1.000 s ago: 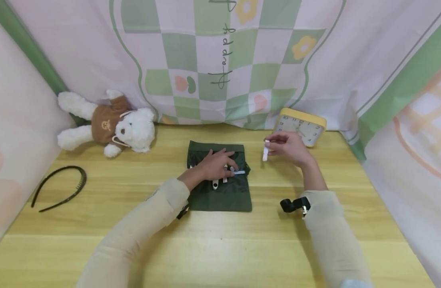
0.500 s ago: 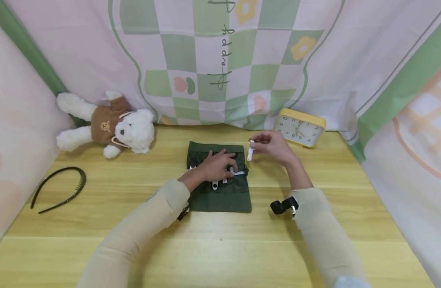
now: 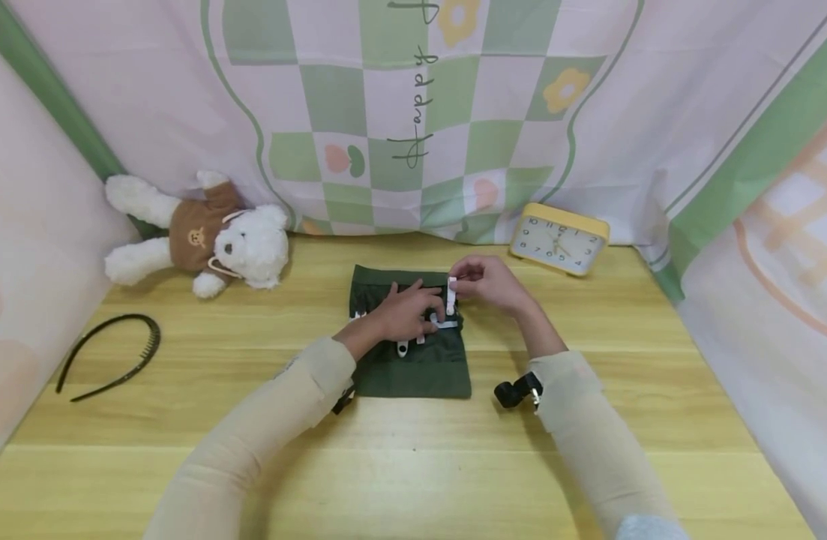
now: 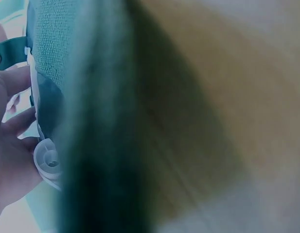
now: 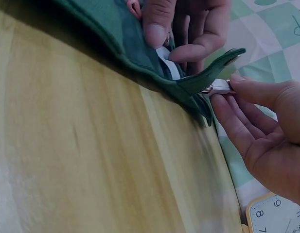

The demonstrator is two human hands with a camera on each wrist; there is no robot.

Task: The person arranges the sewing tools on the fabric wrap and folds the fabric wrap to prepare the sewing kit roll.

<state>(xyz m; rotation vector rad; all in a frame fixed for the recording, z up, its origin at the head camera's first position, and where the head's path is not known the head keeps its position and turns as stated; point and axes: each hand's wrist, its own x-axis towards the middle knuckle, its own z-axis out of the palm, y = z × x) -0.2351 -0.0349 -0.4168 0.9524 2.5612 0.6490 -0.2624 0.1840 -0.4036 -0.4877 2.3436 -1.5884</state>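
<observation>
A dark green fabric pouch point(image 3: 413, 379) lies spread on the table. My left hand point(image 3: 408, 311) rests over it, thumb and forefinger pinching a white elastic band point(image 5: 170, 66) near its right side. At the pouch's upper right, my right hand point(image 3: 489, 283) pinches a slim white tool point(image 3: 450, 296) with coppery metal edges, its exact kind unclear. In the right wrist view the tool's tip meets the pouch edge beside a green snap tab point(image 5: 213, 73). A white tool with a hole point(image 3: 403, 348) shows below my left palm, which hides part of the pouch.
Behind the right hand stands a yellow-framed clock point(image 3: 560, 238). A white plush bear point(image 3: 251, 244) in a brown top lies at the back left, with a black headband point(image 3: 150, 341) nearer the front. A printed curtain point(image 3: 400, 180) closes off the table's back.
My right hand has moved left from beside the clock to the pouch's right edge, carrying the slim white tool. The left hand stays in place on the pouch.
</observation>
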